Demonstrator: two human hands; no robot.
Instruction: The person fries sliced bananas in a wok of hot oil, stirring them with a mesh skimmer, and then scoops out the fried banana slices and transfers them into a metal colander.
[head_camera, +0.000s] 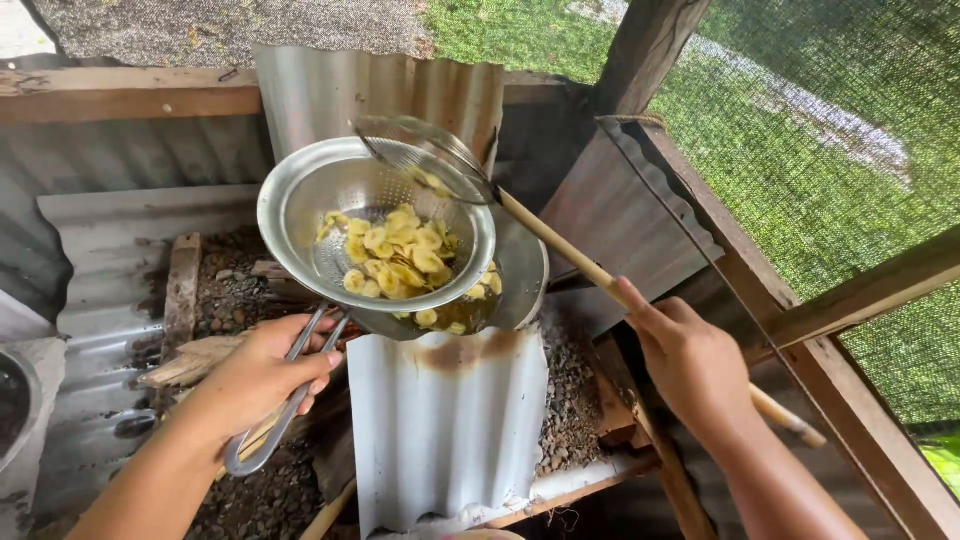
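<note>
You are looking at pale yellow banana slices (395, 250) lying in a shiny silver colander (300, 200) dotted with a pattern of small drain holes. Its handle (285, 405) is showing grey metal. The skimmer (420, 150) is glinting silver with a fine wire mesh, and its handle (570, 250) is showing light tan wood. The corrugated sheet (445, 420) is gleaming silver-grey in ribbed stripes, with a brown rust stain along its top. Beyond the dark netting (800, 130), the grass is glowing bright green.
</note>
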